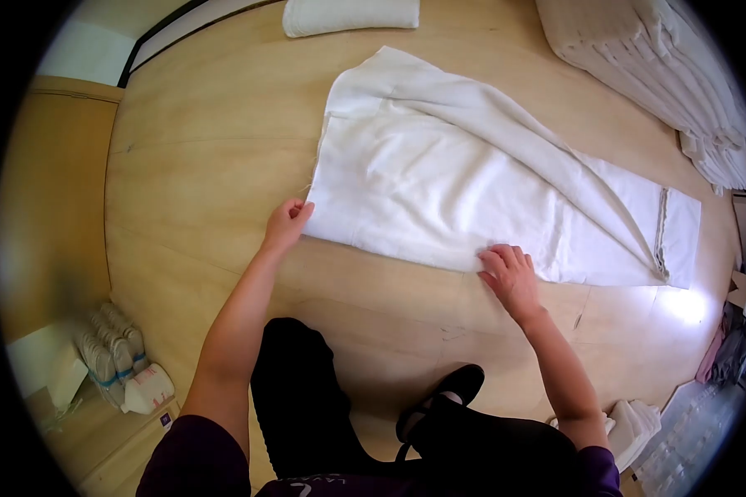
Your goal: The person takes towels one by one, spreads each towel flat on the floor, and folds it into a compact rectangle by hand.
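Purple sleeve (195, 457): nearest my remote view, lower left, on the wearer's left arm.
Black trousers (301, 398): bent-legged below the work, a dark shoe (466, 381) between the knees.
White cloth (439, 186): spread on the pale wooden surface (207, 166) just beyond the trousers, rumpled in the middle, a long fold slanting along its far side toward the right end.
Left hand (288, 222): fingers closed, pinching the cloth's near left corner.
Right hand (512, 280): fingers curved, fingertips touching the near edge; I cannot tell whether they grip.
Folded white bundle (352, 16): at the top, apart from the cloth.
Stacked white fabric (630, 58): heaped at my upper right.
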Available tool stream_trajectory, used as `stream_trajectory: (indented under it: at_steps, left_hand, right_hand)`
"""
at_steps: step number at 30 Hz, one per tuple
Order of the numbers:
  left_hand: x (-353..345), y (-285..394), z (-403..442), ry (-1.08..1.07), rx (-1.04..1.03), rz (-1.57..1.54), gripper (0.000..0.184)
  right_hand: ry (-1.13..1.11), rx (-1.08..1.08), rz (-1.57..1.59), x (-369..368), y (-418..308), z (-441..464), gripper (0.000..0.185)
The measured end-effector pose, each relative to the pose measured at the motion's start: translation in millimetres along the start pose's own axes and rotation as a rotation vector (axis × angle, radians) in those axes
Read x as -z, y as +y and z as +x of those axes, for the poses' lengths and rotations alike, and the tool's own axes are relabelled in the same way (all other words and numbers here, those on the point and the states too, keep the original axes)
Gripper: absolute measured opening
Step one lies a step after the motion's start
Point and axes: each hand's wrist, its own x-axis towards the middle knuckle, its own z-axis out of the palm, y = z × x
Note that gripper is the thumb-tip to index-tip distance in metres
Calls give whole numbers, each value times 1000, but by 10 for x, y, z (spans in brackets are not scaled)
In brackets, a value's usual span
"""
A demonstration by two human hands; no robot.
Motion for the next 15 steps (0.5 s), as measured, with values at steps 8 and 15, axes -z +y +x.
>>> stream_trajectory:
  at_steps: [8, 15]
  left_hand:
    - [286, 494, -356, 217, -246, -440, 13]
    - [297, 32, -444, 436, -123, -252, 23]
  right_hand:
    - [174, -12, -20, 386, -173, 48, 23]
    - [281, -30, -76, 241, -221, -124, 23]
